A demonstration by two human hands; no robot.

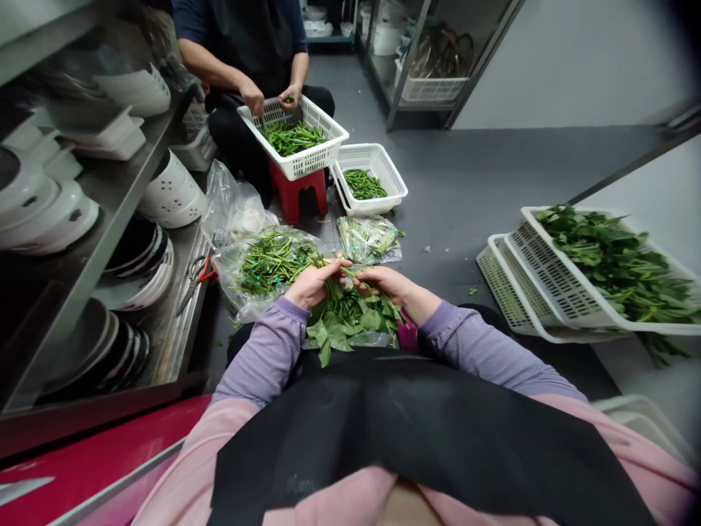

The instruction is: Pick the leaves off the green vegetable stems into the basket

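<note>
My left hand (313, 285) is closed around stems of leafy greens (350, 318), whose broad leaves hang down in front of my apron. Close by on the right, my right hand (383, 283) is closed with its fingertips pinching the stems of the same greens. Just left of my left hand, an open plastic bag (227, 281) holds a heap of cut green stems (268, 259). A clear bag of pale-stemmed greens (369, 239) lies on the floor beyond my hands.
Opposite sits a person (246, 44) handling green peppers in a white basket (299, 166) on a red stool (299, 193). Another basket (391, 172) holds green peppers. Leafy greens fill a stacked basket (575, 277) at right. Scissors (194, 281) lie by the dish shelf (147, 168) at left.
</note>
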